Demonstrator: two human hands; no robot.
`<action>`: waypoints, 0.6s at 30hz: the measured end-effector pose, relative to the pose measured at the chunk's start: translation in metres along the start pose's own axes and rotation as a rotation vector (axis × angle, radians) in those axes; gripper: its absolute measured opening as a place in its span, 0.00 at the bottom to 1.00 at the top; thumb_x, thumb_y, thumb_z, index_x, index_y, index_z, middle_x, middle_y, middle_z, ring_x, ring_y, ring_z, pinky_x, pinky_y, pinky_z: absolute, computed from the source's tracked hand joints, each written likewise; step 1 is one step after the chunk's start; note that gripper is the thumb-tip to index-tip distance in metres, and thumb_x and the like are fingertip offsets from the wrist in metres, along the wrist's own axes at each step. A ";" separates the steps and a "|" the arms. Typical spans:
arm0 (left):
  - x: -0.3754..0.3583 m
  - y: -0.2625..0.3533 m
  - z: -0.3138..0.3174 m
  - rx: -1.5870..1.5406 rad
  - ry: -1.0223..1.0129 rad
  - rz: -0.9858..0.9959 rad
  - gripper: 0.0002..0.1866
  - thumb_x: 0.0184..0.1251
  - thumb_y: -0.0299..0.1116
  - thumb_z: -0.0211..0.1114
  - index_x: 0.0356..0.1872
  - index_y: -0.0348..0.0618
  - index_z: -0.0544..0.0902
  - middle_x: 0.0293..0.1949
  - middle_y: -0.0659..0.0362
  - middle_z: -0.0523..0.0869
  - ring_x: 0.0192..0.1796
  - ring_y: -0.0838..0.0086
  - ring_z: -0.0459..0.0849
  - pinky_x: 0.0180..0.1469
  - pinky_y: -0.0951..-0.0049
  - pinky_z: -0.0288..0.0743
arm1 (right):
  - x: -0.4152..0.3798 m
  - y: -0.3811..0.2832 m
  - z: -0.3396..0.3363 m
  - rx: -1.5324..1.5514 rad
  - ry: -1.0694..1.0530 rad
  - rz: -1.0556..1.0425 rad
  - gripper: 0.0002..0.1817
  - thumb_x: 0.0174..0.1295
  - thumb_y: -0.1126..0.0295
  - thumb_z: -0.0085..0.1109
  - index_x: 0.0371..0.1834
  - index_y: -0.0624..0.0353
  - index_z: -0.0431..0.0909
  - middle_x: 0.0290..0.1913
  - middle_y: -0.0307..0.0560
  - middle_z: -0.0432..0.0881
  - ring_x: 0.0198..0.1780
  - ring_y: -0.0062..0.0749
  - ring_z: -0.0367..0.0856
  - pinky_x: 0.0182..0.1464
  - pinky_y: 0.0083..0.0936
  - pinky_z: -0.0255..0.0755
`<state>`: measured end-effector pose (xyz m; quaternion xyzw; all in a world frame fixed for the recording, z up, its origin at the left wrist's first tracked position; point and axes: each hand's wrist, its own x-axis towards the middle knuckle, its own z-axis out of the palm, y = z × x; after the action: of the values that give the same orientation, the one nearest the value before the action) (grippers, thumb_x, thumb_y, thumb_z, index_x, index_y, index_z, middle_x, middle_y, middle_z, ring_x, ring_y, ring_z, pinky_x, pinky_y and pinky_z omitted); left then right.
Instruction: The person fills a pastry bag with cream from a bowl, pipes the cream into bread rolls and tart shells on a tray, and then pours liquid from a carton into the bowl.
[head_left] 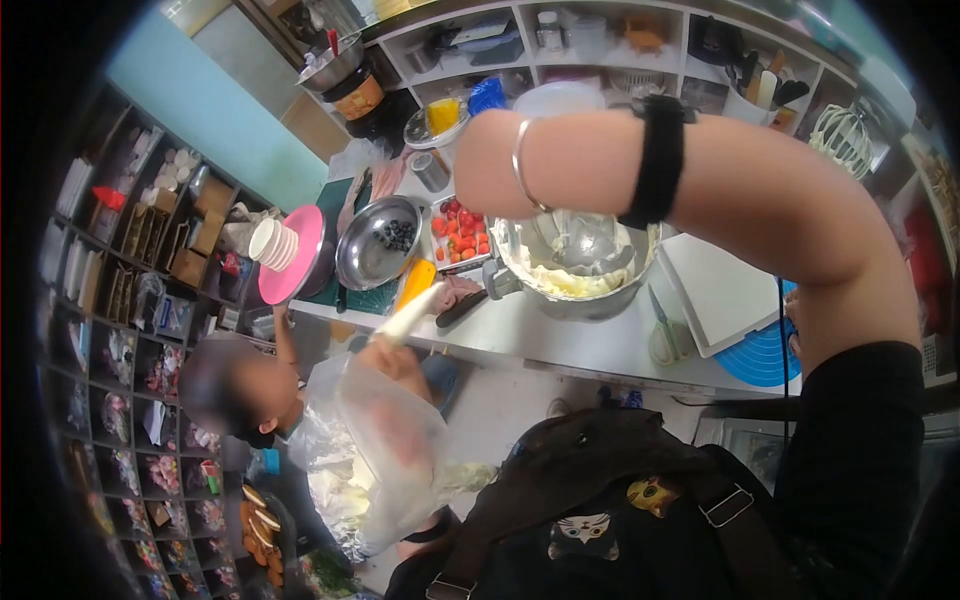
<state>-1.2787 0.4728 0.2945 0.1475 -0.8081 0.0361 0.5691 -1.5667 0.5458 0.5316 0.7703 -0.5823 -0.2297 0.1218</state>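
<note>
My right arm reaches across from the right, with a silver bangle and a black band. My right hand point(487, 160) is blurred beside the metal mixing bowl point(580, 305), its fingers hidden from view. Pale whipped cream point(570, 282) coats the bowl's inside. A large clear plastic piping bag point(335, 400) with white cream inside hangs low in the middle left. Through its film, my left hand point(398, 425) shows hazily and appears closed on the bag. Just beyond it, a co-worker's hand grips a slim white piping bag point(410, 315).
A co-worker's other hand is at a pink turntable point(280, 285) carrying stacked white cups point(273, 246). A steel bowl of blueberries point(375, 270), a strawberry tray point(460, 250), scissors point(663, 330) and a white board point(705, 285) occupy the counter. Packed shelves point(150, 330) line the left.
</note>
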 end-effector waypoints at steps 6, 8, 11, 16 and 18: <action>0.024 0.018 -0.024 -0.989 0.209 -0.693 0.09 0.62 0.28 0.52 0.43 0.42 0.72 0.31 0.61 0.68 0.32 0.76 0.71 0.35 0.73 0.74 | -0.054 -0.012 0.026 -0.071 0.062 -0.158 0.03 0.42 0.71 0.60 0.19 0.53 0.84 0.22 0.46 0.82 0.27 0.42 0.83 0.31 0.33 0.76; 0.029 0.020 -0.025 -1.098 0.224 -0.754 0.10 0.63 0.29 0.52 0.44 0.41 0.71 0.32 0.61 0.68 0.33 0.75 0.72 0.36 0.73 0.73 | -0.071 -0.006 0.025 -0.131 -0.047 -0.137 0.04 0.45 0.70 0.59 0.22 0.54 0.84 0.24 0.46 0.83 0.30 0.41 0.83 0.33 0.34 0.76; 0.036 0.022 -0.021 -1.214 0.218 -0.808 0.11 0.63 0.29 0.52 0.45 0.41 0.71 0.34 0.60 0.68 0.34 0.75 0.72 0.37 0.73 0.73 | -0.075 0.019 0.023 -0.111 -0.254 0.033 0.07 0.51 0.69 0.58 0.30 0.55 0.85 0.32 0.46 0.85 0.36 0.41 0.84 0.37 0.35 0.77; 0.044 0.026 -0.015 -1.334 0.188 -0.867 0.12 0.64 0.30 0.51 0.48 0.41 0.70 0.37 0.59 0.68 0.36 0.73 0.72 0.40 0.72 0.73 | -0.042 0.043 0.047 0.040 0.065 0.259 0.06 0.49 0.67 0.59 0.25 0.52 0.85 0.25 0.45 0.83 0.31 0.41 0.83 0.35 0.38 0.75; 0.049 0.030 -0.014 -1.371 0.182 -0.896 0.13 0.64 0.31 0.51 0.48 0.41 0.69 0.38 0.59 0.68 0.37 0.73 0.72 0.41 0.72 0.72 | -0.009 0.037 0.077 0.114 0.003 0.220 0.08 0.52 0.64 0.58 0.29 0.52 0.86 0.29 0.47 0.84 0.33 0.43 0.83 0.37 0.38 0.76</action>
<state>-1.2891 0.4946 0.3481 0.0723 -0.4659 -0.6841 0.5565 -1.6381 0.5500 0.4833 0.7077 -0.6754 -0.1800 0.1032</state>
